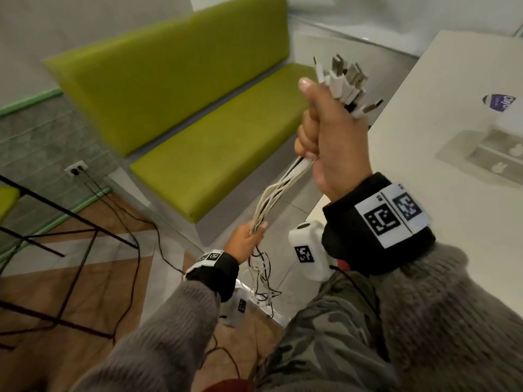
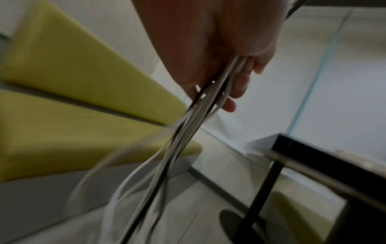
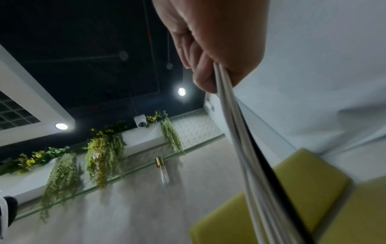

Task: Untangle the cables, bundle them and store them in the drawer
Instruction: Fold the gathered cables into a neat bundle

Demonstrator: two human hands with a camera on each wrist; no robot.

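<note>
Holding: a whole bunch of cables pulled fairly straight between two hands, up in the air over the floor, beside the table.
Right hand: the right hand is up high, made into a fist round the bunch just under the plugs, thumb pointing up. In the right wrist view the fingers curl over the strands where they come out the bottom of the fist.
Left hand: the left hand is lower down and closer to the body, fingers wrapped round the same bunch. Left wrist view shows the strands running out past the curled fingers, pretty blurry though.
Plugs: a cluster of white plugs with metal tips fans out above the right fist, all pointing up and away.
Cable look: mostly white or off-white and thin, with at least one black one mixed in. Between the hands they run side by side, loosely twisted.
Loose ends: below the left hand it's a messy knot of white and dark loops hanging down toward the floor.
Drawer: a small pale drawer box sits on the table to the right, well apart from the cables. Can't tell if its drawers are open, it's blurry.
Background: a green bench against the wall.
</note>
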